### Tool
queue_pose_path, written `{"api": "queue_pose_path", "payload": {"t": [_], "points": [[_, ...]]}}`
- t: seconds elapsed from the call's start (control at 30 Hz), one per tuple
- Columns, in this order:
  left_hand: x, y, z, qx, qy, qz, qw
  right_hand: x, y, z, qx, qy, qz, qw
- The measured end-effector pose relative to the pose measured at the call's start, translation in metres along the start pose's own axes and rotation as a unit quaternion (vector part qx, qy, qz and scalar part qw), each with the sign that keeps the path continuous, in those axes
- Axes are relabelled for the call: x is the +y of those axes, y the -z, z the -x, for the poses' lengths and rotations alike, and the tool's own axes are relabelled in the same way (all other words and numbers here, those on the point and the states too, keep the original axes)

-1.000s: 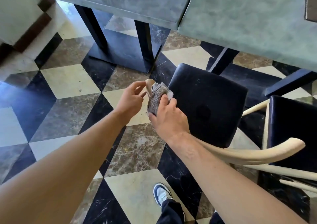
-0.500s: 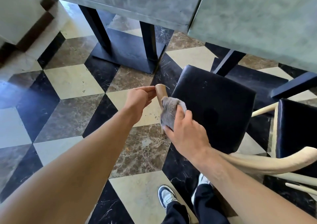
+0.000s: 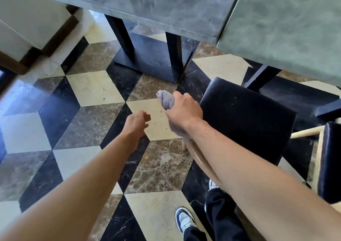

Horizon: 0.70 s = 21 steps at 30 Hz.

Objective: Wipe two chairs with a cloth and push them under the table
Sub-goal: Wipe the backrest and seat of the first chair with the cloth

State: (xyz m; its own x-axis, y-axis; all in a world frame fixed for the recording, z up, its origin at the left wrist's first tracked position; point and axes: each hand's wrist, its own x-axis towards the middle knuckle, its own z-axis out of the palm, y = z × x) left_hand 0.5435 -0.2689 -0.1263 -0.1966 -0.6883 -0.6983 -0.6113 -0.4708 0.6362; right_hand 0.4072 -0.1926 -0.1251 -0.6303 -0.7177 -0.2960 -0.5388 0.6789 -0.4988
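Two chairs show: one (image 3: 247, 119) with a black padded seat and a pale wooden rail, and a second (image 3: 330, 159) cut off at the right edge. Two grey-green tabletops meet at a seam, a left table (image 3: 147, 6) and a right table (image 3: 287, 25), with dark legs and flat bases beneath them. There is one grey cloth (image 3: 167, 99), two bare hands, a left hand (image 3: 136, 123) and a right hand (image 3: 182, 109), and two shoes (image 3: 184, 219), the farther one mostly hidden by an arm.

Checkered marble floor (image 3: 96, 87), sneaker (image 3: 184, 220)
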Motion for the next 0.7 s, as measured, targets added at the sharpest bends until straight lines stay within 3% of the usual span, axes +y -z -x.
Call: {"api": "queue_pose_path", "payload": {"t": [0.07,0.13,0.23,0.3,0.43,0.7], "points": [[0.002,0.002,-0.002,0.010,0.002,0.002,1.000,0.011,0.012,-0.017,-0.100,-0.003,-0.089,0.991],[0.006,0.002,-0.003,0.018,-0.016,0.004,1.000,0.023,0.014,-0.021,-0.162,-0.006,-0.260,0.952],[0.014,-0.013,-0.001,0.022,-0.043,-0.005,0.999,0.043,0.004,-0.010,-0.147,-0.057,-0.514,0.843],[0.018,-0.032,0.003,0.008,-0.064,-0.035,0.997,0.059,-0.008,0.001,-0.133,-0.128,-0.548,0.816],[0.029,-0.074,0.010,-0.024,-0.127,-0.073,0.989,0.100,-0.035,0.030,-0.207,-0.210,-0.514,0.806],[0.046,-0.111,0.000,-0.031,-0.151,-0.221,0.963,0.132,-0.066,0.016,-0.229,-0.125,-0.413,0.872]]}}
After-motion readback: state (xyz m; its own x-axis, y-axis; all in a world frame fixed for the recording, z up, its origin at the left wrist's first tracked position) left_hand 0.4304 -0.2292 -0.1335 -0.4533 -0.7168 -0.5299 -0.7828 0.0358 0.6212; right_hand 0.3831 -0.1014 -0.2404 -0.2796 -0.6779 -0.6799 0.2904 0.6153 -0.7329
